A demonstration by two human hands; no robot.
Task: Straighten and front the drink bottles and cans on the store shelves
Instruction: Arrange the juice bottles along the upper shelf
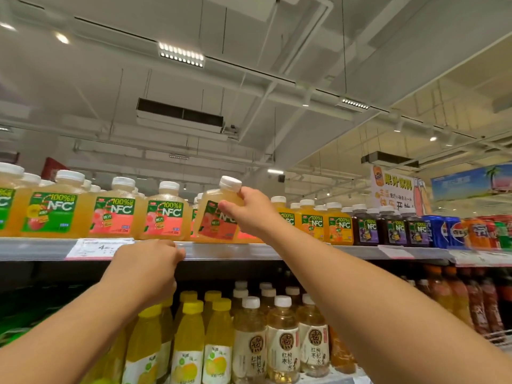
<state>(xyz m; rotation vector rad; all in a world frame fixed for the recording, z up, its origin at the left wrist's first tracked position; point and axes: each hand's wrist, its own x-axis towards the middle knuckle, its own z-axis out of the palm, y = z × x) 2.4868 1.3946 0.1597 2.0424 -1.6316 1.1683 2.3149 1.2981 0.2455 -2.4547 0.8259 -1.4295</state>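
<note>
- Overhead, the top shelf (227,252) carries a row of juice bottles along its front edge, all upright but one.
- Right hand (249,214) grasps the peach juice bottle (219,217) by its shoulder, near the middle of the front edge; its long axis tilts, cap leaning right toward the hand, base on or just above the shelf.
- Left hand (149,270) curls loosely over the shelf's front edge, holding no bottle, below the neighbouring bottle (166,214).
- Standing the bottle up is probably the right hand's job, being already on it.

Two bare forearms, seemingly sleeveless, no rings or watch.
</note>
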